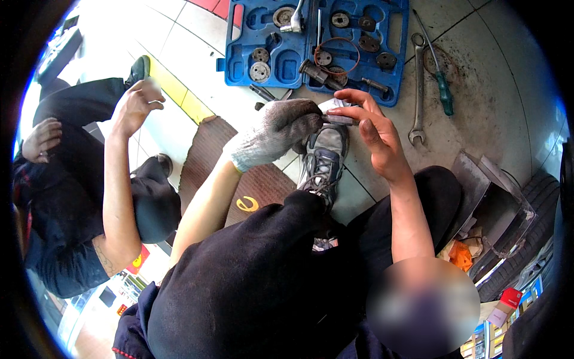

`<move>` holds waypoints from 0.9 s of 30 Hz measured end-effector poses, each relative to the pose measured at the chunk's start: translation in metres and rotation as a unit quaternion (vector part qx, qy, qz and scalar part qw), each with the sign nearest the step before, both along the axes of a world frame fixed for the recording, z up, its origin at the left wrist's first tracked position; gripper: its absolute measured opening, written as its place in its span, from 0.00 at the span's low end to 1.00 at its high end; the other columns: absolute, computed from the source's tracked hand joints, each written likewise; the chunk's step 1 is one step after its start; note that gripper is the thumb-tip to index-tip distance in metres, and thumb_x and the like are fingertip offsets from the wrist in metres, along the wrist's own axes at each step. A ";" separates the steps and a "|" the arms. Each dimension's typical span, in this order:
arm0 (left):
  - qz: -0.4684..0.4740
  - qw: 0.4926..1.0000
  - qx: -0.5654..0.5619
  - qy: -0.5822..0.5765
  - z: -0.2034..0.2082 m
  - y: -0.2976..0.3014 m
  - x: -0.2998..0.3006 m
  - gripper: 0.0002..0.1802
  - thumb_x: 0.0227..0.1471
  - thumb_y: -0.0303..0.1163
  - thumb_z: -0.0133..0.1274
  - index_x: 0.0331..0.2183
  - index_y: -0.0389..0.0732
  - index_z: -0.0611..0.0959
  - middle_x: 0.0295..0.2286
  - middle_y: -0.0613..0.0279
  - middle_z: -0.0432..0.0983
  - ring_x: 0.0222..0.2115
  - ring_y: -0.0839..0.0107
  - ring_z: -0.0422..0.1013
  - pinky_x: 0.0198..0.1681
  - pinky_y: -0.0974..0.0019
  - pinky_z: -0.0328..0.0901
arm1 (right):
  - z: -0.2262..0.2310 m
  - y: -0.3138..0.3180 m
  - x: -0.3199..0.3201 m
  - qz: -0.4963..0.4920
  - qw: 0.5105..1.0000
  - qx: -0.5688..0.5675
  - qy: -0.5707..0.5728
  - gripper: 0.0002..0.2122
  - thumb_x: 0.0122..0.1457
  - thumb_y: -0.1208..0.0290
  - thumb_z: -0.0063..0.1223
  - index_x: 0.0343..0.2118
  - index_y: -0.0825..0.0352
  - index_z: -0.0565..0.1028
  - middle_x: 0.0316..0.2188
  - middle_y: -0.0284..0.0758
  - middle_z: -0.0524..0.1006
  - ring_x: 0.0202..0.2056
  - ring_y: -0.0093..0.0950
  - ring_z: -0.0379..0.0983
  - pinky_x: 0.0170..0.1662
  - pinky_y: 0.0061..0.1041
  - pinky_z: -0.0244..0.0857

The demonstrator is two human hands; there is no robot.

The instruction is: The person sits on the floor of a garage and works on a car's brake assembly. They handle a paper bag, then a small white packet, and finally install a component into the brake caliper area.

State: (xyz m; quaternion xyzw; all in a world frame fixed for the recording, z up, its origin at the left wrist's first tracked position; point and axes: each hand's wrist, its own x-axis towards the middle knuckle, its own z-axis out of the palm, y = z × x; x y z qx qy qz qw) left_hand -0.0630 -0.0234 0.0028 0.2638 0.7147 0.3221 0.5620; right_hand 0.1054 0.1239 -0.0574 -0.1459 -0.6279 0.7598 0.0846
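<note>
My left hand (278, 128), in a grey-white knit work glove, is closed around one end of a small grey metal piece (339, 119). The exact kind of that piece cannot be made out. My bare right hand (376, 131) is at the piece's other end, its fingers apart and one fingertip close above the metal. Both hands are over my grey laced shoe (323, 158). Just beyond them lies an open blue tool case (290, 60) with round metal discs in its moulded recesses. A ratchet (294, 23) and a thick metal spindle (320, 74) rest on the case.
A combination wrench (418, 90) and a green-handled screwdriver (443, 93) lie on the tiles at right. Brown cardboard (209, 152) is under my left arm. A metal box (493, 206) stands by a tyre (520, 254). Another person (78, 197) crouches at left.
</note>
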 end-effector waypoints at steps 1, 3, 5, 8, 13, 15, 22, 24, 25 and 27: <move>0.000 1.000 -0.004 0.015 0.002 0.002 0.001 0.18 0.58 0.38 0.52 0.45 0.35 0.77 0.32 0.59 0.79 0.28 0.77 0.73 0.30 0.72 0.68 | 0.002 0.001 0.000 0.002 1.000 0.000 -0.005 0.34 0.60 0.36 0.35 0.42 0.67 0.79 0.52 0.43 0.66 0.55 0.36 0.62 0.56 0.36 0.56; 0.001 0.999 -0.011 0.045 0.004 0.005 0.003 0.17 0.57 0.35 0.52 0.46 0.36 0.77 0.33 0.57 0.79 0.29 0.75 0.74 0.30 0.70 0.69 | 0.002 0.001 0.000 -0.001 1.000 -0.026 -0.010 0.35 0.60 0.35 0.34 0.42 0.68 0.78 0.53 0.42 0.66 0.54 0.34 0.62 0.56 0.33 0.56; -0.043 0.988 0.045 0.140 -0.008 0.000 0.003 0.16 0.56 0.33 0.53 0.45 0.37 0.77 0.32 0.56 0.79 0.29 0.72 0.75 0.31 0.68 0.70 | 0.000 -0.001 -0.001 -0.010 0.997 -0.075 -0.011 0.36 0.60 0.35 0.33 0.42 0.70 0.78 0.53 0.41 0.66 0.54 0.32 0.63 0.55 0.31 0.56; -0.089 0.956 0.120 0.251 -0.013 0.000 0.002 0.15 0.54 0.31 0.54 0.44 0.37 0.78 0.32 0.54 0.78 0.30 0.69 0.76 0.32 0.66 0.71 | -0.010 -0.003 -0.001 -0.033 0.983 -0.181 -0.021 0.37 0.60 0.35 0.30 0.42 0.70 0.77 0.52 0.40 0.67 0.52 0.30 0.64 0.54 0.28 0.56; -0.005 0.960 0.086 0.267 -0.009 0.006 0.001 0.15 0.56 0.34 0.53 0.42 0.35 0.79 0.32 0.55 0.79 0.32 0.70 0.76 0.32 0.67 0.71 | -0.017 0.001 0.001 -0.043 0.972 -0.231 -0.018 0.34 0.62 0.37 0.28 0.46 0.67 0.76 0.53 0.36 0.69 0.52 0.27 0.64 0.56 0.29 0.50; 0.087 0.989 -0.035 0.113 -0.003 0.011 0.000 0.16 0.57 0.37 0.52 0.43 0.35 0.78 0.32 0.56 0.79 0.31 0.72 0.76 0.31 0.69 0.70 | -0.018 0.002 0.002 -0.068 0.978 -0.195 -0.011 0.33 0.62 0.37 0.29 0.47 0.65 0.75 0.54 0.35 0.69 0.53 0.26 0.63 0.57 0.30 0.48; 0.228 0.953 -0.122 -0.159 -0.010 0.002 0.003 0.20 0.58 0.40 0.51 0.45 0.35 0.77 0.37 0.63 0.76 0.31 0.76 0.73 0.30 0.74 0.69 | -0.008 -0.006 -0.003 -0.046 0.982 -0.182 0.024 0.32 0.60 0.36 0.31 0.48 0.60 0.77 0.57 0.35 0.67 0.59 0.28 0.59 0.63 0.34 0.43; 0.217 0.957 -0.094 -0.169 -0.008 0.002 0.005 0.19 0.57 0.37 0.52 0.46 0.35 0.76 0.38 0.61 0.76 0.33 0.76 0.73 0.33 0.74 0.69 | -0.007 -0.006 -0.003 -0.026 0.986 -0.163 0.025 0.33 0.60 0.36 0.32 0.46 0.61 0.78 0.58 0.35 0.66 0.60 0.29 0.60 0.64 0.36 0.42; 0.203 0.961 -0.085 -0.167 -0.008 0.001 0.005 0.19 0.56 0.36 0.53 0.46 0.35 0.76 0.39 0.60 0.75 0.35 0.76 0.73 0.35 0.73 0.70 | -0.008 -0.004 -0.002 -0.015 0.988 -0.152 0.021 0.33 0.60 0.35 0.32 0.45 0.61 0.79 0.59 0.36 0.65 0.60 0.30 0.60 0.65 0.36 0.42; 0.169 0.971 -0.075 -0.153 -0.010 -0.001 0.003 0.18 0.56 0.32 0.53 0.47 0.36 0.76 0.40 0.58 0.75 0.37 0.75 0.73 0.39 0.73 0.70 | -0.008 -0.004 -0.001 -0.007 0.991 -0.134 0.011 0.33 0.60 0.35 0.32 0.43 0.62 0.80 0.60 0.37 0.62 0.60 0.31 0.61 0.65 0.37 0.43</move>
